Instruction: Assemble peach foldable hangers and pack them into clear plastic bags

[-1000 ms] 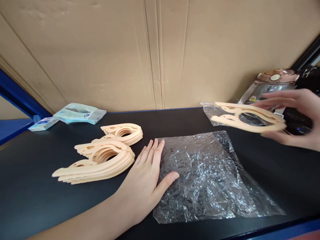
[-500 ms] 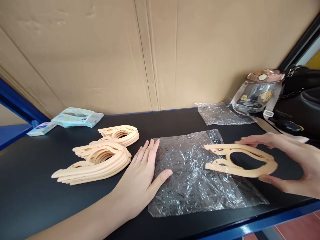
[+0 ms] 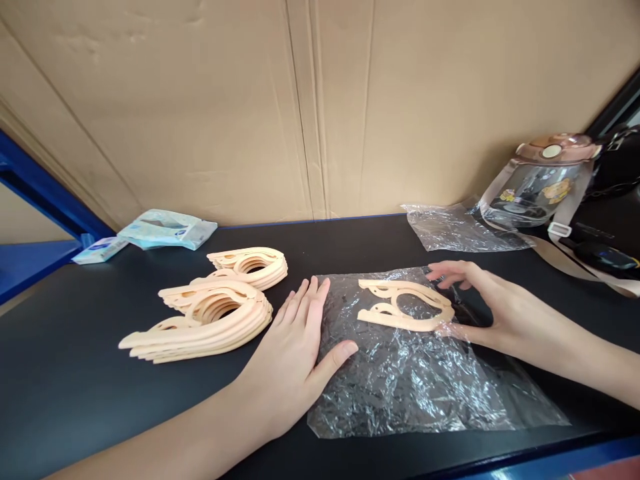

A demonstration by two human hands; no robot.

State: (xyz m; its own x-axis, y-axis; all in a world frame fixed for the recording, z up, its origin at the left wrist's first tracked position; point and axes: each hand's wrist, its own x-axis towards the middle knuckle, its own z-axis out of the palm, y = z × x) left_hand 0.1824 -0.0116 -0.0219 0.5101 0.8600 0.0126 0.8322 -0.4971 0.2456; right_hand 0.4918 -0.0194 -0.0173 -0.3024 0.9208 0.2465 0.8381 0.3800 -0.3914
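A beige folding hanger (image 3: 419, 325), folded up, lies within the outline of a clear plastic bag (image 3: 380, 393); I cannot tell for certain whether film covers all of it. My right hand (image 3: 480, 300) holds its rounded end, thumb along the near edge and fingers at the far edge by the bag's right side. Flat on the bag's left edge rests my left hand (image 3: 300, 353), fingers stretched out and thumb apart, with nothing in it. Just left of that hand, a stack of folding hangers (image 3: 215, 333) overlaps a smaller stack of hangers (image 3: 265, 270) behind it.
At the back right lies another clear bag (image 3: 450, 227) beside a strapped water bottle (image 3: 545, 180). A dark object (image 3: 605, 257) sits near the strap. Blue tissue packs (image 3: 170, 230) lie back left. Cardboard (image 3: 225, 113) backs the black tabletop (image 3: 60, 373).
My right hand has moved left, carrying the folding hanger further over the bag. The left hand keeps its place on the bag's edge. The view has shifted slightly.
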